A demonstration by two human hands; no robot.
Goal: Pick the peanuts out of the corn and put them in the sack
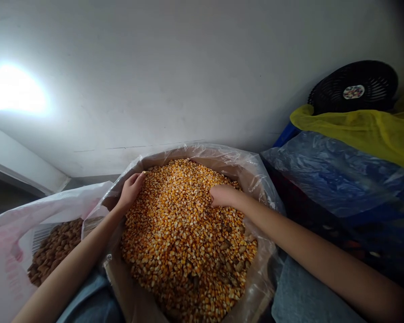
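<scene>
Grey-white wall (pixel 175 67) behind everything, washed by a bright glare at upper left; in front of it, a wide-mouthed brown sack lined with clear plastic (pixel 222 150), open at the top; within that sack, a broad heap of loose yellow-orange corn kernels (pixel 175 211). Beside it on the left, a white plastic bag with pink print (pixel 6 233), open around small brown nuggets (pixel 59 251); on the right, a crumpled translucent plastic sheet (pixel 333 166), with yellow mesh cloth (pixel 366 130) above it and a round black slotted basket (pixel 373 85) tilted near the wall.

At the far left edge of the heap, the left hand (pixel 132 190), fingertips drawn narrow, perhaps around a pale speck too small to make out; right of the heap's centre, the right hand (pixel 224 196), fingers curled down against the kernels, tips hidden; impossible to tell whether empty or closed on anything. Near the lower right of the heap, darker, larger lumps (pixel 239 265) mixed among the grains.

By judgement, close handwork at the corn's surface in hand; for any pick from here, a need for small fingertip movements, shallow contact and little disturbance of the loose grains.
</scene>
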